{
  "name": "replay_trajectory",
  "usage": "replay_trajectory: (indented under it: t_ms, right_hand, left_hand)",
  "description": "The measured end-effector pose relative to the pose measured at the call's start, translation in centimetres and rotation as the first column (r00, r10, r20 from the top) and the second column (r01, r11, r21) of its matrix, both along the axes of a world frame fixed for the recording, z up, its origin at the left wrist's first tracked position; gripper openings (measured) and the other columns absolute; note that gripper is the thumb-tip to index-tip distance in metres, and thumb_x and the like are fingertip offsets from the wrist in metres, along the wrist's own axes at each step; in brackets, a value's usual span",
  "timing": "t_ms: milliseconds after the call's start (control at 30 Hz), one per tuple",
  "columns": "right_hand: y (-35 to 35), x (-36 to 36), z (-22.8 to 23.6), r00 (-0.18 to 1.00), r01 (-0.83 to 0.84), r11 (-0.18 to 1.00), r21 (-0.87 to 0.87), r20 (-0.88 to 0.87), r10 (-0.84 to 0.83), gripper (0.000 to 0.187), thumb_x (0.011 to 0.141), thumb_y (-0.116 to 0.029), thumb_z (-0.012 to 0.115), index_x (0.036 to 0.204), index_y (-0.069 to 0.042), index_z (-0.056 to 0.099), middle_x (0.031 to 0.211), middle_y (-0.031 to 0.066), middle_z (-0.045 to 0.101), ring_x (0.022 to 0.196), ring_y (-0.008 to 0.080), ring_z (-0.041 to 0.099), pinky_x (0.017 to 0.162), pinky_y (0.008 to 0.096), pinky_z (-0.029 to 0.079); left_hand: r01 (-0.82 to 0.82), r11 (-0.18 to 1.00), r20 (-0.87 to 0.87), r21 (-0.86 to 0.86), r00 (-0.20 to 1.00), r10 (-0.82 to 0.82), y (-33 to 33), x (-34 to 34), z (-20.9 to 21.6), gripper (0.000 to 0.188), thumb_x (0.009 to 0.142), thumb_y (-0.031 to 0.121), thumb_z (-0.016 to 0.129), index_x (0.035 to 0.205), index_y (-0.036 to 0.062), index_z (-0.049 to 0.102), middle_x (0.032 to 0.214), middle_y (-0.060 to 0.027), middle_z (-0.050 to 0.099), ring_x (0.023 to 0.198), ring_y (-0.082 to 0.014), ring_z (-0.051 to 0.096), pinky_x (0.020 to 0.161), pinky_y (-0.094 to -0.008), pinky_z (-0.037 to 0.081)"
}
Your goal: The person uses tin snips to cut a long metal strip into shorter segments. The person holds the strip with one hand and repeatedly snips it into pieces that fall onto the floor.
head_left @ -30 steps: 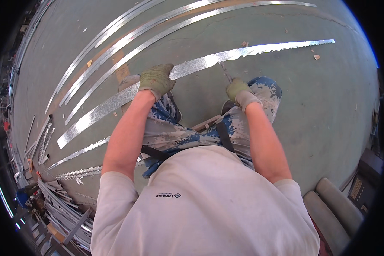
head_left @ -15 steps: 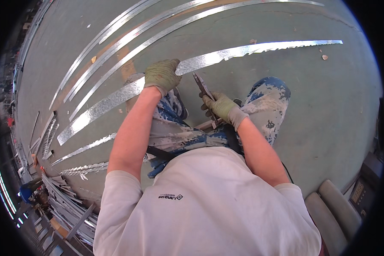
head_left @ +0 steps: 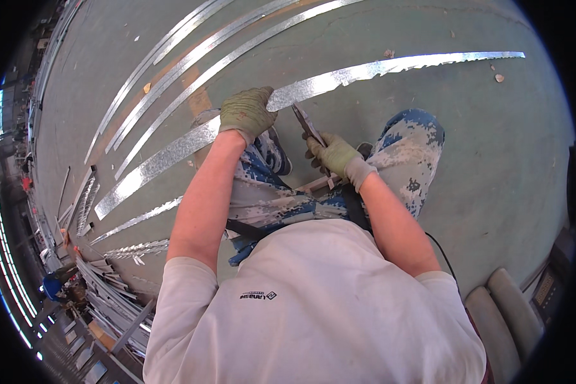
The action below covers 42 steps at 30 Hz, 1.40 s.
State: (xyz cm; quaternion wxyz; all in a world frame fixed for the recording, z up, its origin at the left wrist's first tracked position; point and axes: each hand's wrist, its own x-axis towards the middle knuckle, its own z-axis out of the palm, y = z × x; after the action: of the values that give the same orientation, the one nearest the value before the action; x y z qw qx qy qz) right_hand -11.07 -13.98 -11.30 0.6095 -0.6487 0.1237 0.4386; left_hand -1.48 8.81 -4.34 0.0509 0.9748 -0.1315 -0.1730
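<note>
A long shiny sheet-metal strip (head_left: 365,72) crosses in front of me, its near edge notched toward the right end. My gloved left hand (head_left: 246,114) is closed round the strip left of the notches. In my gloved right hand (head_left: 333,153) is a pair of tin snips (head_left: 307,121), pointing up and left. The snips' tips meet the strip's near edge just right of my left hand; whether metal lies between the blades I cannot tell. The fingers of my right hand are wrapped round the handles, partly hidden.
Several long metal strips (head_left: 205,67) lie on the green floor beyond. Notched strips (head_left: 141,219) lie to my left, near a heap of metal lengths (head_left: 112,304). A person in blue (head_left: 52,287) is at the far left. Two grey padded pieces (head_left: 493,320) stand at lower right.
The snips have moved slightly up to the strip's near edge, and their blades look closer together. My left hand keeps its hold. The whole view has shifted a little.
</note>
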Motion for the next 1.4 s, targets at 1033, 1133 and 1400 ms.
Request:
replay_trajectory:
  t_ms: [1033, 1133, 1400]
  right_hand:
    - [-1.6, 0.8, 2.3, 0.9, 0.289, 0.866, 0.409, -0.424, -0.1, 0.033, 0.104, -0.037, 0.073, 0.114, -0.006, 0.072, 0.073, 0.0055, 0.066, 0.045, 0.0149, 0.052, 0.039, 0.0367, 0.046]
    - [-2.1, 0.8, 2.9, 0.867, 0.339, 0.805, 0.487, -0.494, -0.065, 0.033, 0.105, -0.037, 0.071, 0.116, -0.006, 0.072, 0.074, 0.0051, 0.066, 0.048, 0.0147, 0.054, 0.04, 0.0358, 0.043]
    - [-2.1, -0.7, 0.7, 0.825, 0.463, 0.48, 0.745, -0.56, 0.073, 0.043, 0.111, -0.046, 0.059, 0.127, -0.006, 0.067, 0.085, 0.0056, 0.069, 0.059, 0.0162, 0.06, 0.049, 0.0349, 0.044]
  left_hand:
    - [-0.177, 0.983, -0.057, -0.046, 0.983, 0.174, -1.2, -0.1, 2.1, 0.045, 0.087, 0.029, 0.077, 0.129, 0.0129, 0.075, 0.112, -0.0143, 0.079, 0.105, -0.0315, 0.076, 0.092, -0.0409, 0.057]
    - [-0.184, 0.98, -0.054, -0.071, 0.982, 0.181, -1.1, -0.2, 2.0, 0.047, 0.085, 0.028, 0.078, 0.13, 0.0113, 0.075, 0.112, -0.0159, 0.079, 0.105, -0.0312, 0.076, 0.092, -0.0401, 0.058]
    - [-0.196, 0.976, -0.043, -0.091, 0.98, 0.193, -1.1, -0.2, 1.8, 0.051, 0.084, 0.028, 0.08, 0.131, 0.0085, 0.074, 0.115, -0.0166, 0.079, 0.106, -0.0294, 0.077, 0.093, -0.0373, 0.058]
